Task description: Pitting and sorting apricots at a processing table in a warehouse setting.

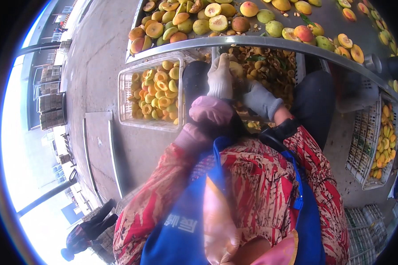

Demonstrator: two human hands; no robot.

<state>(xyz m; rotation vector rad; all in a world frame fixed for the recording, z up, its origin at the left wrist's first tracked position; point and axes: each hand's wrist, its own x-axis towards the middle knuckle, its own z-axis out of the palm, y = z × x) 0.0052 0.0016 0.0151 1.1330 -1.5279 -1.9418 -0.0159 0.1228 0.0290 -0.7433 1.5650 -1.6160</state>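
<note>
My left hand (pixel 220 80), in a white knit glove, is closed above a crate of fruit scraps (pixel 269 66) between my knees. Against its right side shows a pale, round cut fruit (pixel 235 69); whether the fingers grip it is unclear. My right hand (pixel 259 100), in a grey glove, is curled close by, its fingertips turned toward the left hand and partly hidden. What it holds cannot be made out. Past the hands, a metal table (pixel 261 41) carries whole and halved yellow-red fruits that look like peaches (pixel 201 26).
A white plastic crate (pixel 149 125) of halved fruit stands left of my left knee. On the right, another crate (pixel 367 182) holds yellow fruit pieces. The table's metal rim curves just beyond my hands. Stacked crates (pixel 51 110) and a bent-over person (pixel 86 229) are far left.
</note>
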